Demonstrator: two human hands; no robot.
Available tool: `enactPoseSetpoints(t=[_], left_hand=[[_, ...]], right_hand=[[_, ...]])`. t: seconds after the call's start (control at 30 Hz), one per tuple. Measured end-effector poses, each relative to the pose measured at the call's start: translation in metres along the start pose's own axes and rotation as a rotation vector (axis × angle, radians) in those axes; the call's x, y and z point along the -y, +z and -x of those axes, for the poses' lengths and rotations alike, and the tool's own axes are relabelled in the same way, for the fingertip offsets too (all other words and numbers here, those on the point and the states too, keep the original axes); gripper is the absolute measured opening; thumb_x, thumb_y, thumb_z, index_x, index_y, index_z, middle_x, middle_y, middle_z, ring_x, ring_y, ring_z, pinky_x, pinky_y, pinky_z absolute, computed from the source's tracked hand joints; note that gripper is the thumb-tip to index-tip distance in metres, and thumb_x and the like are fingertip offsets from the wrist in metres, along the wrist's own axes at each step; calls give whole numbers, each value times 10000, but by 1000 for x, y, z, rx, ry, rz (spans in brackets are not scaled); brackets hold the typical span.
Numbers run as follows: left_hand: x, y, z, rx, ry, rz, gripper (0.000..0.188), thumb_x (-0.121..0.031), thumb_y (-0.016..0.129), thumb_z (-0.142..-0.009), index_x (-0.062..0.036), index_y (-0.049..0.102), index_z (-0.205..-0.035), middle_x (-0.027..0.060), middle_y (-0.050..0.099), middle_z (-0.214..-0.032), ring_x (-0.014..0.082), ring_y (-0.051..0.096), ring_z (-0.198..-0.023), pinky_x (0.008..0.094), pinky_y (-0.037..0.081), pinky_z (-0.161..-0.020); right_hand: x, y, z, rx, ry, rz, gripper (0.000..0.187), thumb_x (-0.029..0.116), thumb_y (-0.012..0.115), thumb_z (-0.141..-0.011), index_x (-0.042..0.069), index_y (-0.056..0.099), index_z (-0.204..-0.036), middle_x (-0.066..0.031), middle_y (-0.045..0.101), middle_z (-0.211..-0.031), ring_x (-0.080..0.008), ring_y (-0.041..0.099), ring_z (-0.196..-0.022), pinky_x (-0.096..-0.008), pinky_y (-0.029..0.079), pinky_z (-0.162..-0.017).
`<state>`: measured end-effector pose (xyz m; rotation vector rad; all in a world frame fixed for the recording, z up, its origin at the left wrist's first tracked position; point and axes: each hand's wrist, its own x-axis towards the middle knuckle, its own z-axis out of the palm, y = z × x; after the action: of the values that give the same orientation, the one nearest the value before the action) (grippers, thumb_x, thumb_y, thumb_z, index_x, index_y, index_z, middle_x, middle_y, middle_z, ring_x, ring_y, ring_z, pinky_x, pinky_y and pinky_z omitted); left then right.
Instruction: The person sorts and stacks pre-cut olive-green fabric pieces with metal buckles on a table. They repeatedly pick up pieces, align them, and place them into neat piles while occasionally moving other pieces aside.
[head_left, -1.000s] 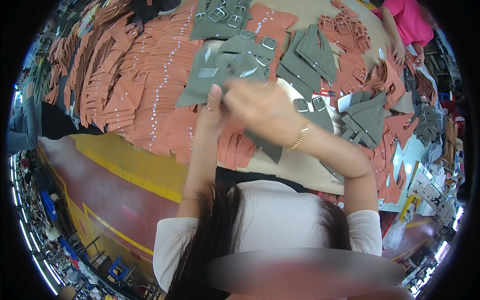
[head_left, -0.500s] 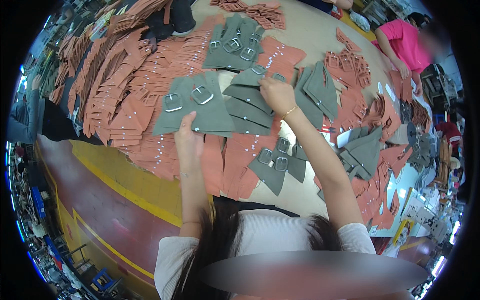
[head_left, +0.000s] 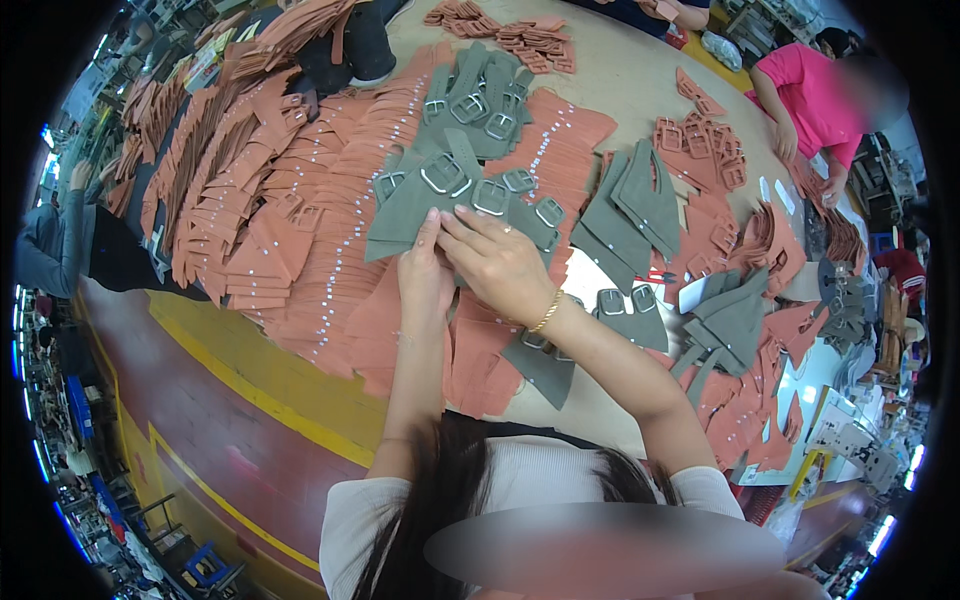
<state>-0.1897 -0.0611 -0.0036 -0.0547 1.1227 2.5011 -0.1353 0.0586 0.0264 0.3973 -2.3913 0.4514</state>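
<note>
A grey-green leather piece with metal buckles [head_left: 395, 228] is between my hands, above the heap in front of me. My left hand [head_left: 427, 275] pinches its near edge, thumb up. Close against it, my right hand [head_left: 492, 262] has its fingers together on the same edge; its thumb is hidden. More buckled grey-green pieces [head_left: 545, 236] lie just beyond my right hand, partly covered by it. Farther off rests a pile of grey-green buckled straps [head_left: 470, 133]. Under and beside my right forearm are other grey-green buckled pieces [head_left: 632, 325].
Overlapping rows of orange leather pieces [head_left: 345, 190] cover the table's left and middle. To the right lie flat grey-green pieces [head_left: 630, 215], a grey-green stack [head_left: 735, 320] and red-handled snips [head_left: 656, 277]. A person in pink [head_left: 815, 95] works at the far right.
My right hand has come left and nearer, from the grey-green stack to beside my left hand. My left hand has shifted right with the buckled piece, which has turned and moved toward the middle.
</note>
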Motion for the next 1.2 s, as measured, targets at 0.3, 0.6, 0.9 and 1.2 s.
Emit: enactPoseSetpoints(t=[0.3, 0.6, 0.9, 1.2], left_hand=[[27, 2, -147, 28, -71, 253, 406, -182, 489, -1036, -25, 434, -1406, 126, 515, -1400, 292, 510, -1282, 459, 397, -1121], [37, -26, -202, -280, -632, 342, 496, -263, 308, -1071, 32, 325, -1469, 204, 344, -1540, 377, 329, -1421, 513, 259, -1194], [-21, -4, -134, -208, -434, 423, 589, -200, 401, -1028, 97, 182, -1486, 277, 180, -1572, 400, 213, -1462, 542, 191, -1215], [95, 70, -62, 352, -672, 181, 361, -143, 513, -970, 46, 552, -1275, 192, 603, -1255, 352, 566, -1213, 479, 459, -1056]], right_hand=[[-38, -79, 67, 89, 310, -111, 204, 57, 673, -856, 62, 702, -1058, -80, 707, -1122, -257, 655, -1086, -396, 499, -922], [-53, -159, 144, 41, 682, 60, 174, 12, 642, -872, 23, 700, -1036, -117, 710, -963, -289, 669, -902, -375, 512, -805], [-59, -236, 205, -114, 962, 328, 167, 58, 617, -922, 25, 696, -1066, -132, 704, -1046, -300, 667, -965, -370, 512, -852], [-71, -282, 268, -212, 1128, 524, 179, 85, 609, -935, 35, 692, -1086, -127, 699, -1125, -296, 664, -1058, -365, 505, -922]])
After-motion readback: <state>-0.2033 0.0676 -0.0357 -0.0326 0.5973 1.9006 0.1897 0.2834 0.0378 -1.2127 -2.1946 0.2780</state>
